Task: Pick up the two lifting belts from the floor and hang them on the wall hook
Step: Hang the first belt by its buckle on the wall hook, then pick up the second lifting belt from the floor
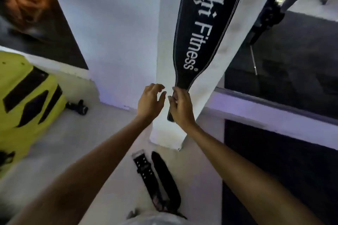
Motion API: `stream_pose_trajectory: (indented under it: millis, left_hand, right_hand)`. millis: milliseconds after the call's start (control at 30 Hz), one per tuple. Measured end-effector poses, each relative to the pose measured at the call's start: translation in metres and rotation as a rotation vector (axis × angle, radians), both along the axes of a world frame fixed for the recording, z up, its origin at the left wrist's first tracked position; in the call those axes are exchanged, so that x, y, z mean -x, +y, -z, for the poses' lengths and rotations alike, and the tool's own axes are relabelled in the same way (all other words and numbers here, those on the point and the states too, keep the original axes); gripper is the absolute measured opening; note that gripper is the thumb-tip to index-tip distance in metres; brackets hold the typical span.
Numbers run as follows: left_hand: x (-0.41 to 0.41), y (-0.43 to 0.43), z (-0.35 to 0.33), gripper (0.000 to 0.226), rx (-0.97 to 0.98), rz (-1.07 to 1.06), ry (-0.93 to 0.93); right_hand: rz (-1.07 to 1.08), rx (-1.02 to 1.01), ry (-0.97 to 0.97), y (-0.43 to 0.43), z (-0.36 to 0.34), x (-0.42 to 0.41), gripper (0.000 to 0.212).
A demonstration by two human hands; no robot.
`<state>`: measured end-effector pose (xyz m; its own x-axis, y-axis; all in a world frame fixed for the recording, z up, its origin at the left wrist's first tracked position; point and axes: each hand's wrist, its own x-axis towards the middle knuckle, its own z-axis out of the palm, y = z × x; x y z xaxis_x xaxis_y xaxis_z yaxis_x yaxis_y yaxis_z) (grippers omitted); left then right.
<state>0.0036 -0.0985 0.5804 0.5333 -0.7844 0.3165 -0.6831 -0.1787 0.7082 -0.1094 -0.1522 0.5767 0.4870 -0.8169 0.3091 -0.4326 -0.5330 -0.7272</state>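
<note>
**One belt hanging on the pillar, the other lying on the floor**

The right hand (181, 107) is pinching the narrow lower end of a black belt (204, 29), its fingers curled around the strap so that the tip is poking out just below the palm. How much of the strap is sitting inside the fingers is hidden by the back of the hand. The left hand (150, 101) is hovering just beside it, fingers spread and loosely bent, holding nothing and not touching the strap.

The belt is hanging down the white pillar (164, 45), widening upward into a broad panel with white stitching along its edges and white lettering, of which "Fitness" is readable; the word above it is cut off by the top of the frame. Whatever the belt is hanging from is also out of view above.

Below the forearms, a second belt (157, 175) is lying on the pale floor (102, 133) near the pillar's foot, folded so two dark strips are running side by side, one with rows of holes. Its near end is blurring into something indistinct at the bottom edge.

To the left, a yellow-green shape with black patches (23, 97) is only partly in view, with a small dark object (79, 107) beside it, too blurred to identify. A dark poster (36, 14) is filling the upper left wall. On the right, dark panels and equipment are too dim to make out.
</note>
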Motion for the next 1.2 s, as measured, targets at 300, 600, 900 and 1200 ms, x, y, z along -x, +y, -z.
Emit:
stream_pose_trajectory:
  millis: [300, 600, 900, 1200]
  left_hand:
    - [0.001, 0.062, 0.199, 0.019, -0.496, -0.135, 0.363]
    - [-0.010, 0.085, 0.418, 0.015, -0.717, -0.089, 0.413]
    - [-0.009, 0.115, 0.669, 0.018, -0.845, -0.243, 0.614]
    - [0.004, 0.150, 0.811, 0.020, -0.864, -0.491, 0.851]
  right_hand:
    - [-0.110, -0.514, 0.422, 0.039, 0.188, 0.011, 0.021]
    - [-0.232, -0.825, 0.602, 0.059, 0.411, -0.009, 0.014]
    - [-0.129, -0.938, 0.705, 0.063, 0.675, -0.024, 0.034]
    - [-0.096, -0.901, 0.891, 0.037, 0.846, -0.062, 0.070]
